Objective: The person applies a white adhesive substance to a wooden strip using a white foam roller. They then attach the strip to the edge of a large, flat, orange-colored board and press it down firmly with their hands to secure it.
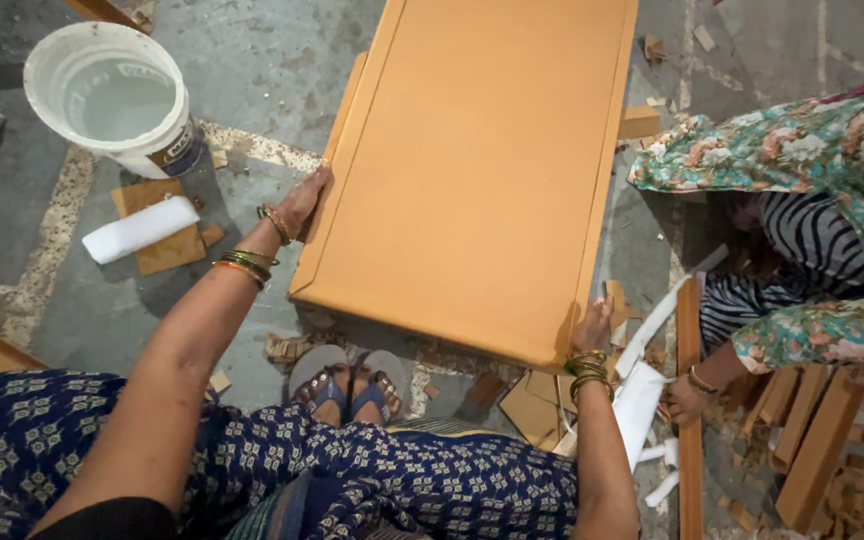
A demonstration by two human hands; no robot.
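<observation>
Nearest, the right hand (592, 325) clasps the near right corner of the orange panel (482, 170) lying on the floor (252, 60). The left hand (302, 200) grips its left rim. Beyond stands a white bucket (112, 95).

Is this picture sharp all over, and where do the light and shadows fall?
In the head view, the orange wooden panel is evenly lit and sharp, with no glare; the left hand and right hand gripping its edges look crisp. A soft shadow falls on the floor beside the white bucket. The wide lens bends the corners, and the wood scraps sit dimmer.
</observation>
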